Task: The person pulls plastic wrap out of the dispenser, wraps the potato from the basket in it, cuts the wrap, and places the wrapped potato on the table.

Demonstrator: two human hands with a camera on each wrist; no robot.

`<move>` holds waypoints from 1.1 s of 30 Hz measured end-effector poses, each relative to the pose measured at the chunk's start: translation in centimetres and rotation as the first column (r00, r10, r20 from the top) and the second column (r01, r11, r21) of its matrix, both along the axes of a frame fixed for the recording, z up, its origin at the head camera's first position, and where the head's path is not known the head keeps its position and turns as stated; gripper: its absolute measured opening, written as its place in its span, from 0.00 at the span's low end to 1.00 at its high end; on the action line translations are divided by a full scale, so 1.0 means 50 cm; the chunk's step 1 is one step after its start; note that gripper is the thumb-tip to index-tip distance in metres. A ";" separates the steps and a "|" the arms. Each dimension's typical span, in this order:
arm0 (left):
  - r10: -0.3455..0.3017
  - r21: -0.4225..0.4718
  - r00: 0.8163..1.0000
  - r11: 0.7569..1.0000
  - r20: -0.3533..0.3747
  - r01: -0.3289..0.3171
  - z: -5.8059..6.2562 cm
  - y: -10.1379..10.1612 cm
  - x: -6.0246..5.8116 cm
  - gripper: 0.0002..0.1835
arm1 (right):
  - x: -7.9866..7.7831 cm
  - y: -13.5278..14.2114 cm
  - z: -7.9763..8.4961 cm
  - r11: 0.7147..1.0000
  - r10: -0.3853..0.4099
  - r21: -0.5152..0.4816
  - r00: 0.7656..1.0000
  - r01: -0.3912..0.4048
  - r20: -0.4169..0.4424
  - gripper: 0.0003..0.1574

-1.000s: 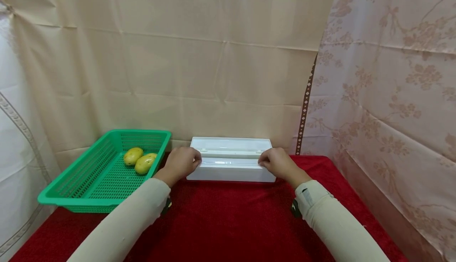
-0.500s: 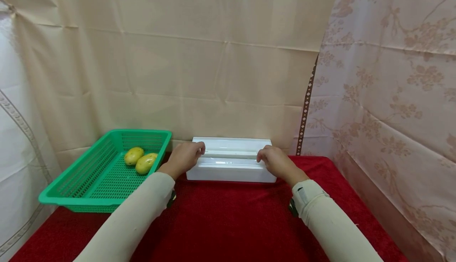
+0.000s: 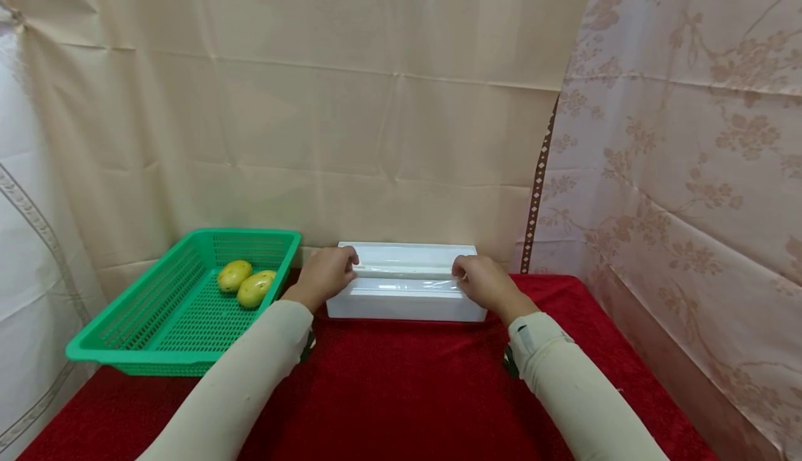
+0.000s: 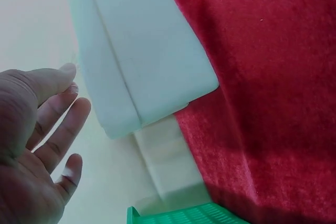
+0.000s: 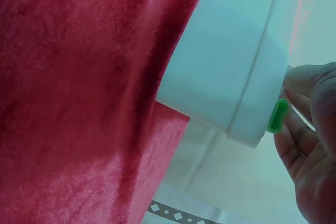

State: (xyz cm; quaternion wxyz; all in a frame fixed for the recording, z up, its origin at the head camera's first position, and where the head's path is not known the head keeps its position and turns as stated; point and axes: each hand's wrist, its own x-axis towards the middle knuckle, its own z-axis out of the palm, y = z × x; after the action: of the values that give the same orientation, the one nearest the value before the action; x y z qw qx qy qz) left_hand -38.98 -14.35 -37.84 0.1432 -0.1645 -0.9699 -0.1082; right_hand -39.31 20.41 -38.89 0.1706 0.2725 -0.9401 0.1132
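A long white cling film dispenser (image 3: pixel 407 307) stands at the far side of the red cloth. Glossy clear cling film (image 3: pixel 406 273) stretches across its top between the two hands. At the dispenser's left end, the left hand (image 3: pixel 326 274) pinches the film between thumb and index finger, its other fingers loosely bent in the left wrist view. The right hand (image 3: pixel 490 284) pinches at the right end, thumb against fingertips. Close by those fingers, the right wrist view has a green slider (image 5: pixel 277 116) on the dispenser's edge. Most of the film is too transparent to trace.
To the left, a green plastic basket (image 3: pixel 134 355) holds two yellow mangoes, one farther back (image 3: pixel 234 276) and one nearer (image 3: pixel 255 290). Behind the dispenser hangs a beige curtain (image 3: pixel 351 113). A floral curtain (image 3: pixel 702 168) borders the right side of the red cloth (image 3: pixel 407 391).
Both hands have moved slightly up and back from the dispenser's front edge to over its top. Shiny film now shows between them. Basket, mangoes and dispenser have stayed in place.
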 end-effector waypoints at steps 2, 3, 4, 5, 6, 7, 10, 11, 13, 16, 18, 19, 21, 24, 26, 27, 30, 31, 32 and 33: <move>-0.001 -0.007 1.000 1.000 0.007 0.001 0.002 -0.003 -0.001 0.06 | 0.000 -0.001 0.002 0.997 -0.038 0.060 0.999 0.038 -0.010 0.08; -0.003 -0.011 1.000 1.000 0.012 0.004 0.003 -0.005 -0.001 0.06 | 0.000 -0.002 0.003 0.994 -0.052 0.100 0.998 0.054 -0.021 0.08; -0.005 -0.015 1.000 1.000 0.017 0.005 0.004 -0.007 -0.001 0.05 | 0.000 -0.002 0.003 0.987 -0.063 0.145 0.997 0.068 -0.037 0.09; -0.006 -0.018 1.000 1.000 0.025 0.006 0.005 -0.009 -0.002 0.04 | 0.000 -0.001 0.004 0.979 -0.062 0.189 0.996 0.072 -0.056 0.10; -0.007 -0.018 0.999 1.000 0.032 0.008 0.006 -0.011 -0.002 0.04 | 0.000 0.000 0.004 0.971 -0.051 0.228 0.996 0.067 -0.075 0.12; -0.008 -0.017 0.999 1.000 0.041 0.009 0.008 -0.013 -0.002 0.04 | 0.000 0.000 0.004 0.963 -0.034 0.261 0.995 0.058 -0.096 0.13; -0.003 0.018 0.997 1.000 0.082 0.001 0.010 -0.018 -0.004 0.04 | 0.001 0.004 0.004 0.947 0.048 0.320 0.986 0.007 -0.161 0.18; -0.002 0.039 0.995 0.999 0.100 -0.002 0.011 -0.019 -0.005 0.05 | 0.001 0.005 0.004 0.946 0.075 0.324 0.981 -0.013 -0.179 0.19; -0.004 0.079 0.992 0.997 0.126 -0.006 0.013 -0.022 -0.006 0.05 | 0.001 0.008 0.002 0.946 0.115 0.322 0.973 -0.045 -0.202 0.19; -0.014 0.131 0.990 0.991 0.141 -0.004 0.017 -0.028 -0.007 0.04 | -0.003 0.011 -0.001 0.942 0.142 0.328 0.969 -0.070 -0.202 0.17; -0.017 0.149 0.991 0.989 0.135 -0.003 0.019 -0.033 -0.007 0.03 | -0.006 0.010 -0.001 0.941 0.136 0.330 0.976 -0.074 -0.171 0.16; -0.020 0.155 0.991 0.988 0.133 -0.001 0.020 -0.035 -0.006 0.03 | -0.007 0.010 0.000 0.942 0.120 0.328 0.982 -0.066 -0.148 0.16; -0.015 0.160 0.991 0.987 0.130 -0.006 0.021 -0.037 -0.006 0.03 | -0.008 0.009 0.004 0.948 0.078 0.315 0.992 -0.042 -0.102 0.18; -0.009 0.156 0.991 0.988 0.132 -0.012 0.022 -0.038 -0.008 0.03 | -0.006 0.011 0.013 0.956 0.004 0.292 0.999 0.009 -0.045 0.24; -0.004 0.143 0.992 0.990 0.127 -0.014 0.022 -0.036 -0.009 0.03 | -0.004 0.016 0.017 0.959 -0.028 0.280 0.999 0.036 -0.035 0.25; -0.001 0.139 0.992 0.990 0.125 -0.017 0.022 -0.035 -0.009 0.03 | -0.004 0.019 0.019 0.962 -0.034 0.269 0.999 0.042 -0.033 0.23; 0.002 0.126 0.994 0.992 0.108 -0.016 0.024 -0.035 -0.009 0.03 | -0.004 0.029 0.018 0.975 -0.027 0.219 0.999 0.035 -0.040 0.15; 0.002 0.124 0.995 0.992 0.103 -0.015 0.024 -0.035 -0.009 0.03 | -0.005 0.032 0.018 0.981 -0.012 0.192 0.999 0.021 -0.046 0.13; 0.005 0.125 0.995 0.992 0.102 -0.017 0.025 -0.034 -0.008 0.03 | -0.004 0.035 0.017 0.987 0.001 0.158 0.999 0.006 -0.046 0.11; 0.006 0.126 0.995 0.992 0.102 -0.018 0.026 -0.034 -0.007 0.03 | -0.004 0.038 0.016 0.993 0.015 0.119 0.999 -0.010 -0.042 0.10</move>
State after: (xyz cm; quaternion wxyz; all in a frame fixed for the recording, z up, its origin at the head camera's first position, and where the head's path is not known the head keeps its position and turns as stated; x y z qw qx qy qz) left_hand -39.31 -16.05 -36.52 0.1047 -0.1436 -0.9680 -0.1770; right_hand -39.52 22.29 -38.10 0.1736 0.2905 -0.9395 0.0522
